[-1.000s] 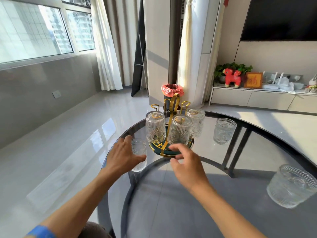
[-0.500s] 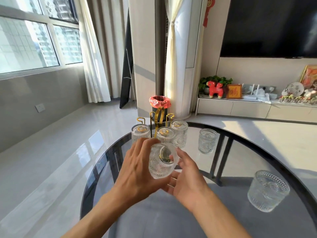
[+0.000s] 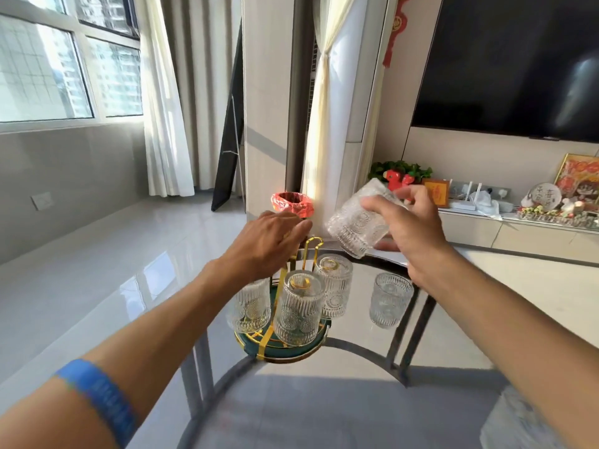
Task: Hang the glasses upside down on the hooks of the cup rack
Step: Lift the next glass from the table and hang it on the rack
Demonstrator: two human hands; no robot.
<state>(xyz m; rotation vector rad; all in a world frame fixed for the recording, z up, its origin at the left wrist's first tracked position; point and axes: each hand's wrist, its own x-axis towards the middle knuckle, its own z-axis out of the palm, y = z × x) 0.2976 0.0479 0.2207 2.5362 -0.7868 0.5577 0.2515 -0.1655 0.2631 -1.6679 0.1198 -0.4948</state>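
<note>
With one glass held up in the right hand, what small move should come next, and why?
Probably lower the tilted glass in the right hand mouth-down onto a free gold hook of the cup rack. Three glasses already hang there, and the left hand rests at the rack's top, seemingly steadying it.

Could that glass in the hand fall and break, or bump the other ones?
Maybe. The right hand holds a glass tilted in mid-air above the glass table, so a slip could shatter it. Three glasses already hang close together on the cup rack; lowering this one could knock the nearest hung glass. The left hand hides the rack's top, so aiming at a hook may be harder.
</note>
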